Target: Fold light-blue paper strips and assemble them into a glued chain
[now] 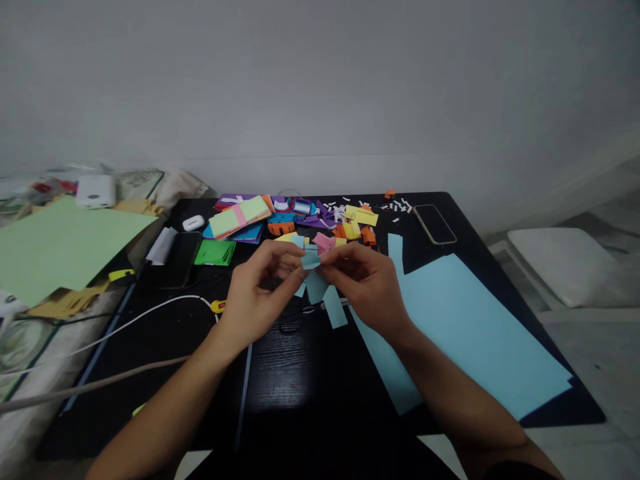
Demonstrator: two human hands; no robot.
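A small light-blue piece of paper (311, 259) is pinched between my two hands above the middle of the black table (285, 373). My left hand (265, 287) grips its left edge with thumb and fingertips. From the other side, my right hand (367, 283) holds the right edge the same way. Below the fingers lie more light-blue paper pieces, one of them a short strip (335, 308). Dark-handled scissors (295, 317) appear to lie under my hands, partly hidden. Just beyond the fingertips are folded pink (324, 241) and yellow paper pieces.
Large light-blue sheets (465, 333) cover the table's right side, with a phone (434, 224) behind them. Stacked coloured paper strips (240, 217), white scraps (400, 205) and green folded paper (215, 252) sit toward the back. A white cable (150, 313) crosses the left. A pale green sheet (65, 240) lies far left.
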